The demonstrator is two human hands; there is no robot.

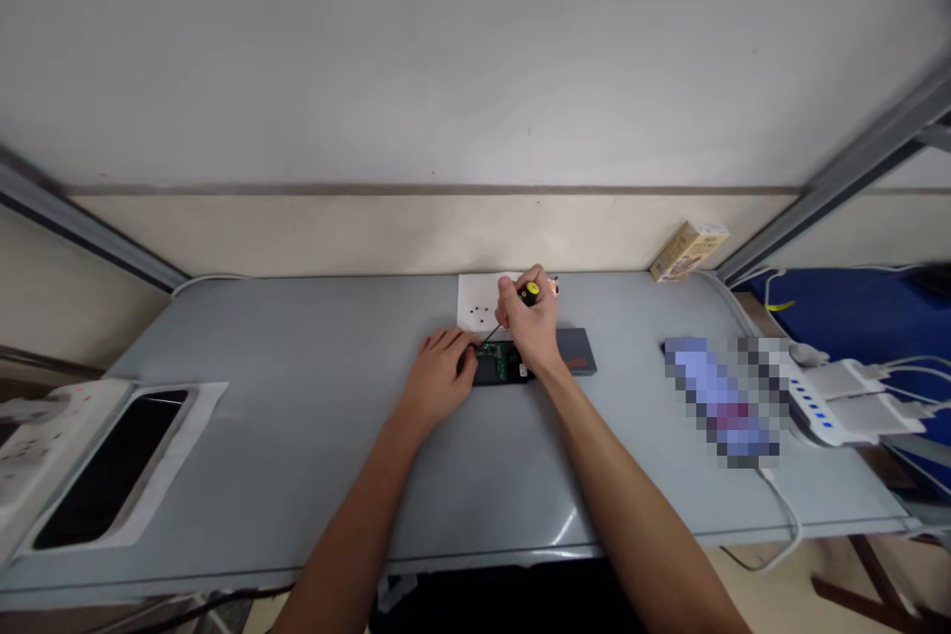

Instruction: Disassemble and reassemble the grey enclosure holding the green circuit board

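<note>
A black open casing with a green circuit board [503, 363] lies flat near the middle of the table. My left hand [443, 369] is closed around its left end, thumb on the near side and fingers at the far edge. In a closed grip, my right hand [532, 317] holds a screwdriver [529, 293] with a yellow and black handle. Its thin shaft slants down left, the tip at the board's upper left part, close to my left fingers. Behind lies white paper [470, 292] with several small dark screws [481, 310]. A dark grey flat piece [578, 350] shows at the right, partly behind my wrist.
A yellow box [687, 252] stands against the wall at the back right. On the right are a blurred-out phone [720, 401] and a white charger block [839, 401] with cables. At the left lie a black-screened phone [111, 468] on paper and a white power strip [55, 451].
</note>
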